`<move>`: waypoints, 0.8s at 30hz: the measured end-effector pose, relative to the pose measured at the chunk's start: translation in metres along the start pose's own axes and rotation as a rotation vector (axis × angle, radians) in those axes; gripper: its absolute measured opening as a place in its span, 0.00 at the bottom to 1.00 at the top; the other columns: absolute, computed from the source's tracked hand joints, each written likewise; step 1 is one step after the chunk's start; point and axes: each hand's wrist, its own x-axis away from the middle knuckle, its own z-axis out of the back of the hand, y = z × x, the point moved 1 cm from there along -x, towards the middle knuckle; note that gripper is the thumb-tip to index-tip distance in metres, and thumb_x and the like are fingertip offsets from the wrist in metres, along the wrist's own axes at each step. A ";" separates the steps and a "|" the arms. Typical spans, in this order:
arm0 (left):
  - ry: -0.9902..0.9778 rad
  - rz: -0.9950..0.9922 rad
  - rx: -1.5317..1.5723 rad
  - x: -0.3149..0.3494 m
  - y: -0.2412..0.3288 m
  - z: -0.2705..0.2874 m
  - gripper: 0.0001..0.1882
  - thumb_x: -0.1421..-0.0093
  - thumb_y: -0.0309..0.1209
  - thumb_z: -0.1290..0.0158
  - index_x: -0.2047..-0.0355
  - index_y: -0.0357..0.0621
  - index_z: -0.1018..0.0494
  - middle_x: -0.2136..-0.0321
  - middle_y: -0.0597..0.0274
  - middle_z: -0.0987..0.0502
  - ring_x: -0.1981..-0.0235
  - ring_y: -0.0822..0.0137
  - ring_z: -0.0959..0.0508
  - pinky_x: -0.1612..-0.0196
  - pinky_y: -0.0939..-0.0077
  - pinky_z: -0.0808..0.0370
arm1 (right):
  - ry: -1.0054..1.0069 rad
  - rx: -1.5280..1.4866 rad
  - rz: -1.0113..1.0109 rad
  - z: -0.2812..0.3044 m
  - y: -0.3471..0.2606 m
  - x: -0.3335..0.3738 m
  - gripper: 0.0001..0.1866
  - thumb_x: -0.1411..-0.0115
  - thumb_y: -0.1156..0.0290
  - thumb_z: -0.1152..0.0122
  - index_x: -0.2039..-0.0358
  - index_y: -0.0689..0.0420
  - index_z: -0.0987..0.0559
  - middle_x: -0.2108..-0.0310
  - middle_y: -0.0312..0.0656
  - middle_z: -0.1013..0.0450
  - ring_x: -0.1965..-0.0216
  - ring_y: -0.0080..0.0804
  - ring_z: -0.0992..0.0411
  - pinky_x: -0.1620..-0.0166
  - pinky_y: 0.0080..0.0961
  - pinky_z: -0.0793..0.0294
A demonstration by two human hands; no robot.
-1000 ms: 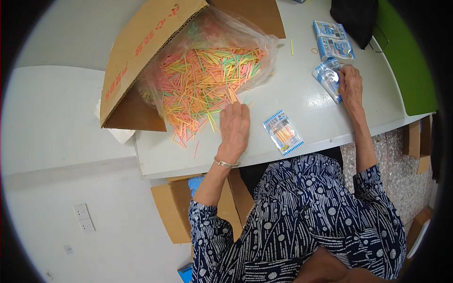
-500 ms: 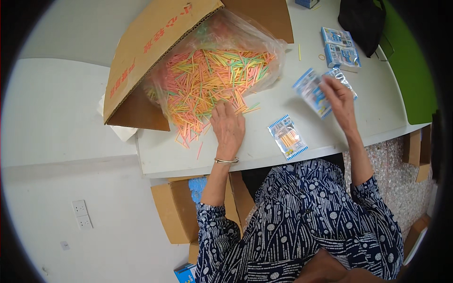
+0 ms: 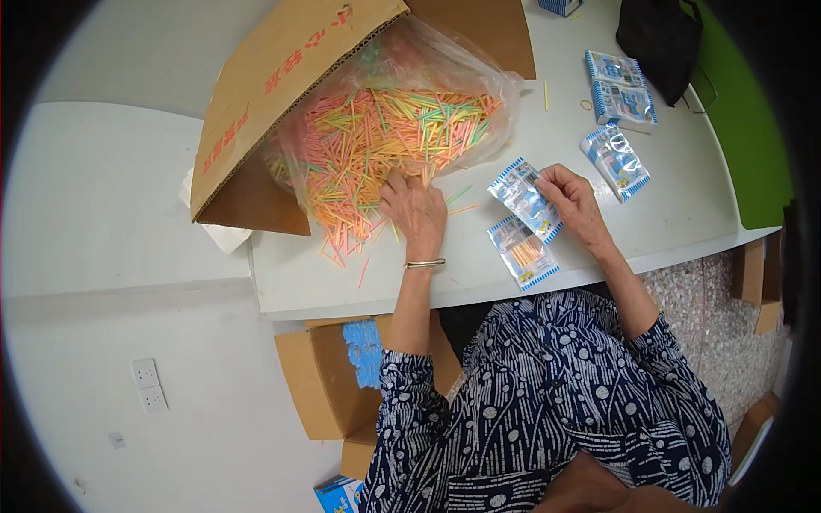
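Note:
My left hand [image 3: 415, 212] is at the front of a heap of thin pink, yellow, orange and green sticks [image 3: 376, 141], which spills from a clear plastic bag [image 3: 505, 98]. Its fingers curl in among the sticks, and their tips are partly hidden. My right hand [image 3: 575, 203] pinches a small blue-and-clear packet [image 3: 523, 195] by its right side. That packet overlaps the top of another packet [image 3: 528, 255], which lies on the table with pale sticks inside. To the right lies one more packet [image 3: 616, 162].
A big cardboard box [image 3: 282, 103] lies tipped around the bag. Stacked packets [image 3: 623, 98] and a black bag [image 3: 658, 47] are at the far right. The white table [image 3: 684, 184] has a green edge area [image 3: 744, 128]. Below its front edge stands an open carton [image 3: 321, 376] with blue contents [image 3: 363, 352].
My right hand has brought its packet leftward and down, over the packet lying near the table edge. My left hand stays at the heap, its wrist shifted slightly right.

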 end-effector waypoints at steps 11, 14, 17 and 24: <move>-0.305 -0.147 0.263 0.015 -0.033 0.034 0.24 0.48 0.37 0.44 0.52 0.40 0.31 0.48 0.51 0.36 0.50 0.50 0.38 0.50 0.54 0.41 | 0.002 -0.079 -0.023 0.001 0.001 -0.003 0.11 0.38 0.68 0.46 0.63 0.63 0.24 0.75 0.28 0.29 0.73 0.11 0.37 0.70 0.11 0.38; -0.233 -0.203 0.165 0.031 -0.015 0.053 0.34 0.52 0.38 0.41 0.48 0.32 0.38 0.46 0.44 0.39 0.47 0.45 0.41 0.46 0.50 0.45 | 0.001 -0.082 -0.049 0.001 0.000 -0.003 0.11 0.38 0.68 0.47 0.62 0.63 0.24 0.73 0.28 0.29 0.72 0.09 0.36 0.68 0.09 0.37; -0.177 -0.217 0.168 0.045 0.005 0.049 0.39 0.53 0.41 0.40 0.48 0.27 0.42 0.45 0.39 0.42 0.46 0.43 0.42 0.46 0.50 0.46 | -0.010 -0.105 -0.035 0.001 0.002 -0.004 0.11 0.37 0.68 0.47 0.62 0.64 0.24 0.73 0.28 0.29 0.72 0.09 0.36 0.67 0.09 0.36; -0.084 -0.134 0.096 0.027 -0.010 0.029 0.36 0.53 0.41 0.41 0.52 0.25 0.39 0.47 0.39 0.41 0.49 0.44 0.40 0.47 0.51 0.45 | -0.009 -0.097 -0.036 0.003 0.004 -0.003 0.11 0.37 0.68 0.47 0.62 0.64 0.24 0.73 0.29 0.28 0.72 0.09 0.35 0.67 0.09 0.36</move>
